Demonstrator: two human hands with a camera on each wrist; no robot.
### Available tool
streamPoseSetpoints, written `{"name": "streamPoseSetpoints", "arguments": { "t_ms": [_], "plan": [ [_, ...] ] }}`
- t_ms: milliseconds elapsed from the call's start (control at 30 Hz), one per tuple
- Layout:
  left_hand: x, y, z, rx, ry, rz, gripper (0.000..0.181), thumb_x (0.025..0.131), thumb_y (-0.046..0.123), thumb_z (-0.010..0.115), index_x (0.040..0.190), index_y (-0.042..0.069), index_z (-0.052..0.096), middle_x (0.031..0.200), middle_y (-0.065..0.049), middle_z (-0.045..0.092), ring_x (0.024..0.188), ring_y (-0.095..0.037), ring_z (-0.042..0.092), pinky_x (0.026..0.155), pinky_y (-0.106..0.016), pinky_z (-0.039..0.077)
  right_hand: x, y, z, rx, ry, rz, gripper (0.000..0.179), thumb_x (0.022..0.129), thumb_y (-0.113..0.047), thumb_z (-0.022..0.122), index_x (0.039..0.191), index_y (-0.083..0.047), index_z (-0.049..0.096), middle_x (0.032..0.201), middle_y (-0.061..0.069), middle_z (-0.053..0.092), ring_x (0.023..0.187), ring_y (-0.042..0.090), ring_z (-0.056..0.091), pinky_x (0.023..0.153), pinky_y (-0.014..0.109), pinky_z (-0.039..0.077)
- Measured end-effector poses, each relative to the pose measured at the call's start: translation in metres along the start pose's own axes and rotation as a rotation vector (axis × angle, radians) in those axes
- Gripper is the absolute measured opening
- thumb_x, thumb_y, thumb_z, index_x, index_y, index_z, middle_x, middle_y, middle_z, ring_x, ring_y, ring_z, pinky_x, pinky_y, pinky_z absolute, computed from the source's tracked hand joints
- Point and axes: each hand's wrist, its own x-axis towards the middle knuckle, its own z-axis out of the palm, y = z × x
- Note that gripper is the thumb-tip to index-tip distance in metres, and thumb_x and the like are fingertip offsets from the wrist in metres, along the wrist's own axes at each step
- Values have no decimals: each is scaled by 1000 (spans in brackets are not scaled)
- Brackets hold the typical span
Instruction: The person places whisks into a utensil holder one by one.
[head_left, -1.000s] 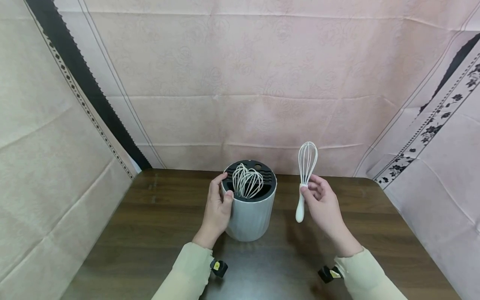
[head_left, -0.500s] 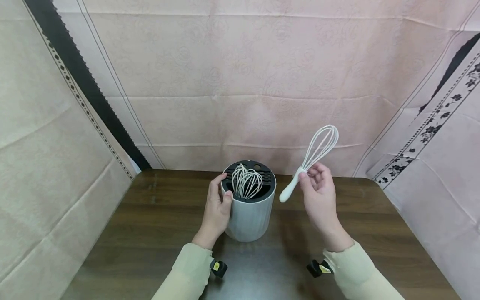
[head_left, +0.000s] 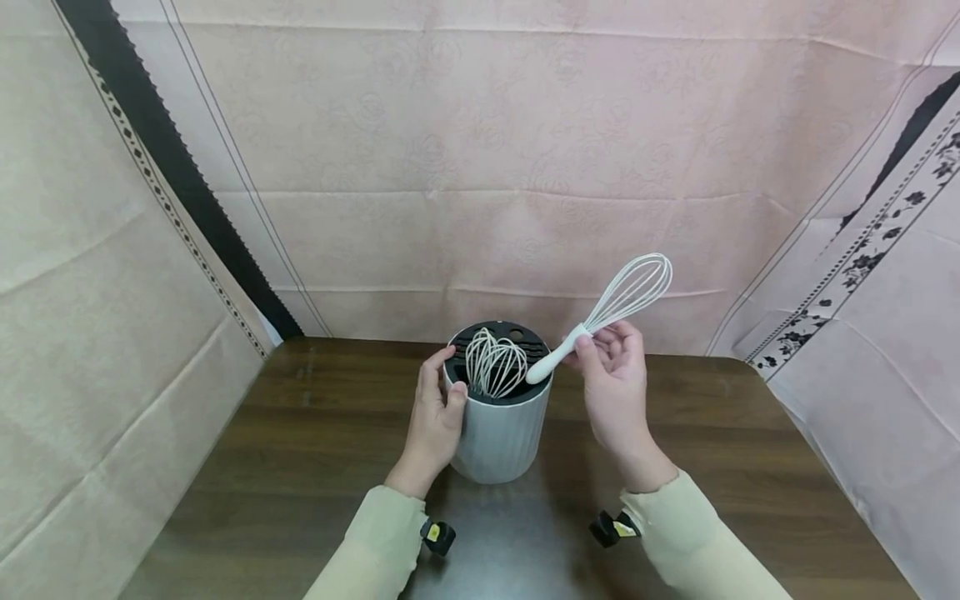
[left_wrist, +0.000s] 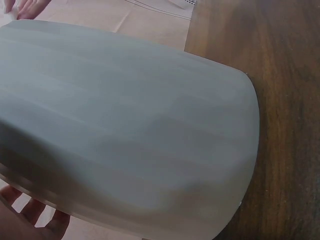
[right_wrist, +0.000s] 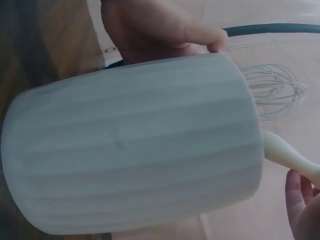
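Observation:
A grey-white ribbed utensil holder (head_left: 498,442) with a black slotted top stands upright on the table. My left hand (head_left: 431,412) grips its left side, thumb and fingers spread around the rim. One white whisk (head_left: 495,364) sits in the holder, wire loops up. My right hand (head_left: 618,392) pinches a second whisk (head_left: 626,292) near the top of its handle, tilted with loops up to the right. In the head view its handle end overlaps the holder's right rim. From the right wrist, this handle (right_wrist: 285,151) shows at the holder's rim, beside the first whisk's loops (right_wrist: 275,92).
The brown wood-grain table (head_left: 315,467) runs back to a pale cloth backdrop (head_left: 510,167). Patterned cloth walls (head_left: 112,358) stand on both sides. A black wrist camera (head_left: 615,527) is strapped at each sleeve.
My right hand has moved left towards the holder, turning the whisk from upright to slanted, its handle end now over the rim. The left hand and holder have stayed in place.

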Motion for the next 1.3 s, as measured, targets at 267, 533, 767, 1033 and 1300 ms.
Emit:
{"name": "streamPoseSetpoints", "arguments": {
  "t_ms": [267,533,767,1033,1300],
  "plan": [
    [0,2,1,-3,-3,4,48,100,34,43,146,28,30,145,-3,33,128,-22,38,103,-54,35,-3,12,4,-71,-47,14,50,94,-1,59,133,6,29,116,23,53,99,31,62,81,41,54],
    [0,1,2,5,5,15,48,100,33,43,146,28,30,146,-2,33,131,-21,36,105,-53,33,-7,14,6,-153,-70,50,45,93,1,59,131,4,34,114,19,56,96,23,62,82,36,53],
    [-1,1,2,2,5,17,47,100,33,42,146,27,30,146,-4,33,131,-23,36,103,-57,33,-7,14,5,-184,-85,28,49,91,4,60,131,6,33,113,20,56,95,22,62,81,31,53],
    [0,0,2,2,5,21,48,100,27,44,146,27,29,147,-4,31,133,-23,34,105,-56,33,-7,17,-1,-216,-93,2,51,90,6,60,132,7,31,113,20,55,97,24,62,83,29,52],
    [0,-1,1,2,-3,0,47,101,30,43,146,29,28,148,-3,30,133,-22,35,105,-52,33,-6,21,-2,-223,-112,-4,48,91,4,60,131,5,33,114,22,54,97,24,62,84,27,52]
  ]
}}
